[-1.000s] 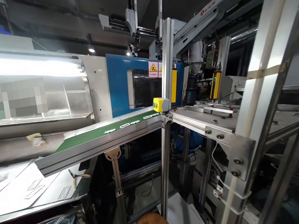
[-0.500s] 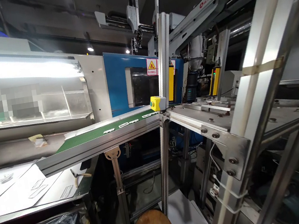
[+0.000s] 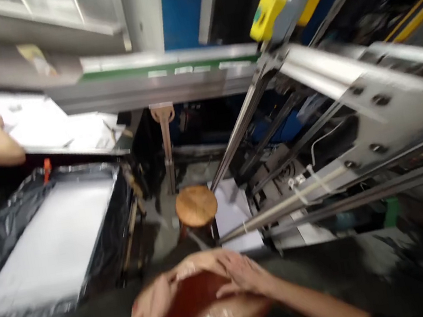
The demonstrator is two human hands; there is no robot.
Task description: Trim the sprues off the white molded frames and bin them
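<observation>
Close to me at the bottom is a rounded object (image 3: 193,298) with a tan rim, a red-brown inner side and a shiny patch on its lower part. Blur hides its exact kind. My left hand (image 3: 152,307) grips its left edge. On its upper right side, my right hand (image 3: 246,273) is closed over the rim with the fingers curving inward. Beyond it on the floor stands a round wooden stool (image 3: 196,205), apart from both hands.
A co-worker's hand (image 3: 2,141) is over the paper-covered table (image 3: 44,129). Below it sits a bin lined with black plastic (image 3: 107,239). A conveyor (image 3: 125,94) carries several white parts. A metal frame (image 3: 370,96) with a yellow button box (image 3: 268,13) stands at right.
The view has tilted down and swung. My two hands and the rounded object have come into view at the bottom. More of the co-worker's hand and arm shows at left.
</observation>
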